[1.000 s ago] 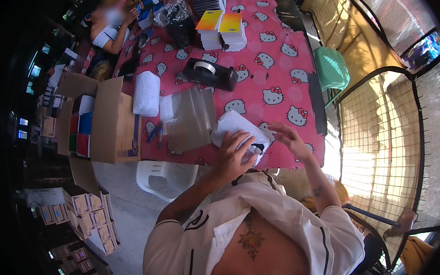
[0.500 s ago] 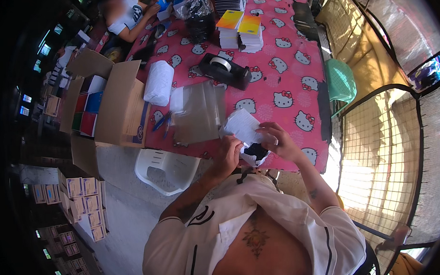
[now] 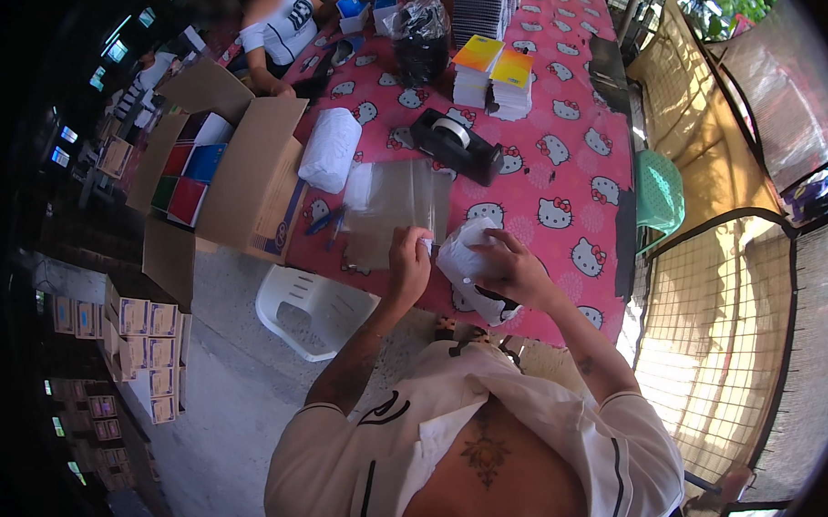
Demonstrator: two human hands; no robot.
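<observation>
My right hand (image 3: pixel 517 271) grips a white wrapped packet (image 3: pixel 467 257) with something dark at its lower end, held above the near edge of the pink patterned table (image 3: pixel 575 171). My left hand (image 3: pixel 408 263) pinches the packet's left edge, just over a stack of clear plastic bags (image 3: pixel 394 209) lying on the table. Both hands meet at the packet.
A black tape dispenser (image 3: pixel 456 146), a white wrapped roll (image 3: pixel 330 150), stacks of colourful pads (image 3: pixel 497 73) and a black bag (image 3: pixel 420 35) lie on the table. An open cardboard box (image 3: pixel 237 164) of coloured items stands left, a white plastic chair (image 3: pixel 317 303) below. Another person (image 3: pixel 283 31) sits at the far end.
The packet has been lifted off the table edge and brought between both hands. My left hand moved from its top to its left edge. The view shifted down the table.
</observation>
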